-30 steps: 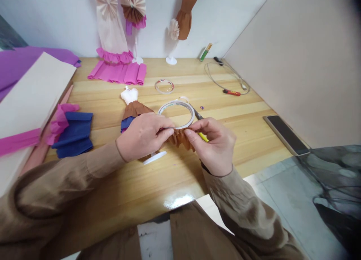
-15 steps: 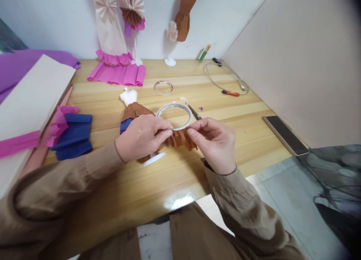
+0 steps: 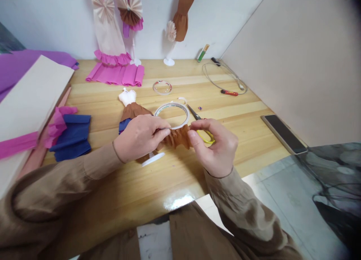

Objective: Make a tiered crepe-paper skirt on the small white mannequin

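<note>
Gathered brown crepe paper [image 3: 177,137] stretches between my two hands. My left hand [image 3: 142,136] is closed in a pinch on its left part, while the fingertips of my right hand [image 3: 214,145] pinch its right end. Just beyond the paper lies a roll of tape [image 3: 187,119]. Scissors [image 3: 194,112] with yellow handles rest partly behind my right hand. Beside my left hand a small white dress form [image 3: 128,97] lies on its side, wearing a brown and blue paper skirt [image 3: 137,110]; my hand hides part of it.
Blue folded paper [image 3: 73,134] and pink crumpled paper [image 3: 58,124] lie at the left. Beyond are a pink pleated piece [image 3: 115,75] and a clear ring [image 3: 163,87]. A cable [image 3: 205,73], a red marker [image 3: 229,92] and a phone [image 3: 283,134] lie at the right.
My right hand has shifted slightly right, and the yellow scissor handles show behind it. The brown paper between my hands looks a little more spread. My left hand keeps its pinch.
</note>
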`<state>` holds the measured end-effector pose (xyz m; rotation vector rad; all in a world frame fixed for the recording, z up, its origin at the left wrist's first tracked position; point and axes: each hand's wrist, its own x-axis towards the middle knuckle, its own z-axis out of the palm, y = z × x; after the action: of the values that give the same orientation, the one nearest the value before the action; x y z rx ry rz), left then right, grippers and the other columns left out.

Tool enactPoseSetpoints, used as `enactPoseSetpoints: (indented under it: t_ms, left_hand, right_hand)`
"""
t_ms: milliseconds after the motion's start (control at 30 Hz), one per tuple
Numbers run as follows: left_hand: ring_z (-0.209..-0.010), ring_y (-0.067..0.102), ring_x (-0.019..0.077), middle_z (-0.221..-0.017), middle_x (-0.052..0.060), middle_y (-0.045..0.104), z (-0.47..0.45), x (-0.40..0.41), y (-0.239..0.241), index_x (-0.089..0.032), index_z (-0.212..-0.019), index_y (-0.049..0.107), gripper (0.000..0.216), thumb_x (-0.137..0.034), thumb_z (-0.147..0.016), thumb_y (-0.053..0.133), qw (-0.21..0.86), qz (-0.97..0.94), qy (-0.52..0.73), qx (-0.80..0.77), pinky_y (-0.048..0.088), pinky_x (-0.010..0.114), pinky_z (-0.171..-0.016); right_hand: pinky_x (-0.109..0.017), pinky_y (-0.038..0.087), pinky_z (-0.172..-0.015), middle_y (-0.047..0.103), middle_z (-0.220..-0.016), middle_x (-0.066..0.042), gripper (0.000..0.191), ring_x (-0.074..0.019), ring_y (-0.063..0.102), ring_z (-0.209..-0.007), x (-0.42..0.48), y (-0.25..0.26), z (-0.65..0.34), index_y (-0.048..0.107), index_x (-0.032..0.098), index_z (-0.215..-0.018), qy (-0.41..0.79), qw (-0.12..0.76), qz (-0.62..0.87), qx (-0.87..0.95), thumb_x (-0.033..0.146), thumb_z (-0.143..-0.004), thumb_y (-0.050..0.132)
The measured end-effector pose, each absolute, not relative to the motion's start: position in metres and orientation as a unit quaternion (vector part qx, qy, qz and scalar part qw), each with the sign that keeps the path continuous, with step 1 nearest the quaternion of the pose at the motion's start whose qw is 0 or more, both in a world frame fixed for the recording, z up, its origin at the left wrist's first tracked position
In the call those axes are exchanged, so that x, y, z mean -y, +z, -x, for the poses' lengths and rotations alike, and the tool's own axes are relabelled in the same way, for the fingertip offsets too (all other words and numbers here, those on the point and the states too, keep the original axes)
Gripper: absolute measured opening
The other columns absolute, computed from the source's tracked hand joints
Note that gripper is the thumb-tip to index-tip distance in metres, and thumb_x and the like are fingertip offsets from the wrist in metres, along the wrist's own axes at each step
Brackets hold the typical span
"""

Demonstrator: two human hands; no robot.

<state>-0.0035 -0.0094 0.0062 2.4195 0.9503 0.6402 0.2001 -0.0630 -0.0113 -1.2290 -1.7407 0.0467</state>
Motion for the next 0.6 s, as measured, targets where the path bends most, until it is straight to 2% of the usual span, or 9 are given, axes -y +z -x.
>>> enactPoseSetpoints:
  t_ms: [100,267,600]
  left_hand:
    - [-0.067,0.058,0.0124,-0.071,0.0,0.069,0.0036,0.0096,0.0073,-0.017,-0.076,0.067,0.024,-0.02,-0.093,0.051,0.236,-0.879,0.227,-0.347,0.039,0.024,-0.065]
    - [-0.067,0.059,0.0126,-0.073,0.0,0.07,0.0044,0.0092,0.0081,-0.017,-0.079,0.069,0.023,-0.021,-0.093,0.052,0.237,-0.878,0.23,-0.346,0.04,0.024,-0.065]
    - [-0.07,0.062,0.0136,-0.075,0.001,0.072,0.0029,0.0105,0.0063,-0.016,-0.082,0.072,0.024,-0.022,-0.093,0.051,0.242,-0.874,0.226,-0.357,0.041,0.024,-0.067]
  right_hand:
    - [-0.036,0.058,-0.075,0.072,-0.089,-0.006,0.019,-0.0208,0.069,-0.08,0.0628,-0.012,-0.1994,0.065,0.02,-0.097,0.011,0.468,0.489,0.736,0.029,-0.082,0.072]
    - [-0.03,0.056,-0.069,0.071,-0.078,-0.001,0.007,-0.0156,0.067,-0.07,0.0604,-0.0162,-0.1993,0.065,0.021,-0.085,0.05,0.505,0.505,0.698,0.014,-0.083,0.065]
    - [-0.029,0.05,-0.065,0.064,-0.067,0.002,0.013,-0.0131,0.059,-0.064,0.0589,-0.0119,-0.1993,0.063,0.02,-0.07,0.161,0.523,0.48,0.686,0.016,-0.082,0.066]
